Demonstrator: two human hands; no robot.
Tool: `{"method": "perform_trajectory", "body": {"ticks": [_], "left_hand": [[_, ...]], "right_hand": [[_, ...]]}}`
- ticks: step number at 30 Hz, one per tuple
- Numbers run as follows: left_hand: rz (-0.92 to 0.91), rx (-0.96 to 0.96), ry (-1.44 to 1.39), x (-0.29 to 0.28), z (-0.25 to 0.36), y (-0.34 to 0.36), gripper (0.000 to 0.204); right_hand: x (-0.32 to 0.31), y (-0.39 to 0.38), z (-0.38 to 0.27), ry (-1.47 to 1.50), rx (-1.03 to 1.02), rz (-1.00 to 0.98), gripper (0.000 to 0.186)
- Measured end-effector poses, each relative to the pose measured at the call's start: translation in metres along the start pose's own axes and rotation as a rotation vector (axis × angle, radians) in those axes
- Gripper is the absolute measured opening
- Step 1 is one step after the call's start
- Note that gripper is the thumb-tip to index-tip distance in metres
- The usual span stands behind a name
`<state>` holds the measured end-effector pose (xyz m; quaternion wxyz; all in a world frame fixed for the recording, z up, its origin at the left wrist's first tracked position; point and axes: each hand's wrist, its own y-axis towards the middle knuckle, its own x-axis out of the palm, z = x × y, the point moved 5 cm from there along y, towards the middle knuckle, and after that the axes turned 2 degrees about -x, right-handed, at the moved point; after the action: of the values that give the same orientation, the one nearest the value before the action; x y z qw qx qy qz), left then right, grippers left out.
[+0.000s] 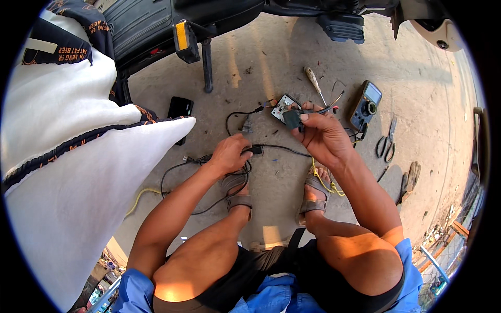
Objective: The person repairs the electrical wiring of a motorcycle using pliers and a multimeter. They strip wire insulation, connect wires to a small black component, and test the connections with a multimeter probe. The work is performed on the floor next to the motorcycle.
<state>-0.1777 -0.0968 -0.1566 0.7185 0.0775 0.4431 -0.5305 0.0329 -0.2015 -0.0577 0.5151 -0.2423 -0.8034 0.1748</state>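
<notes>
My right hand (326,138) grips a small dark green rectangular part (293,120) with dark wire near it, raised beside an opened case with a pale interior (285,104). My left hand (229,156) is lower and further left, fingers curled on the black cables, next to a small black box (254,149) on a cord. Whether it holds the box or only a cable is hard to tell. Black cords and a yellow wire (334,189) loop around my sandalled feet. A screwdriver (312,78) lies above the case, and a multimeter (365,104) with leads is to its right.
Scissors (391,138) and gloves (410,181) lie at the right. A black phone (180,107) is at the left beside a large white cloth (68,208). A dark vehicle (141,31) spans the top. Wire fencing (433,276) stands at the lower right.
</notes>
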Motion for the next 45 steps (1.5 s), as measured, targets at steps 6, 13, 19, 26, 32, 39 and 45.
{"method": "perform_trajectory", "body": {"ticks": [6,13,19,26,32,39,45], "left_hand": [[0.010,0.101,0.343,0.039,0.017,0.015,0.037],[0.114,0.144,0.288,0.035,0.016,0.014,0.034],[0.127,0.050,-0.222,-0.011,0.021,-0.007,0.034],[0.098,0.035,-0.933,-0.034,0.025,-0.022,0.030],[0.098,0.145,-1.083,-0.059,0.048,-0.026,0.029],[0.121,0.177,-1.108,-0.074,0.062,-0.028,0.027],[0.125,0.247,-1.126,-0.084,0.073,-0.026,0.029]], "right_hand": [[-0.006,-0.003,-0.003,0.019,-0.001,-0.024,0.023],[-0.015,-0.006,-0.009,0.031,-0.006,0.017,0.021],[-0.020,-0.005,-0.012,0.015,-0.026,0.048,0.022],[-0.013,-0.002,-0.007,0.021,0.001,0.050,0.023],[-0.010,0.002,0.001,0.031,0.005,0.015,0.024],[0.001,0.001,0.003,0.014,0.018,-0.010,0.025],[-0.002,0.001,0.007,0.068,0.041,-0.019,0.024]]}}
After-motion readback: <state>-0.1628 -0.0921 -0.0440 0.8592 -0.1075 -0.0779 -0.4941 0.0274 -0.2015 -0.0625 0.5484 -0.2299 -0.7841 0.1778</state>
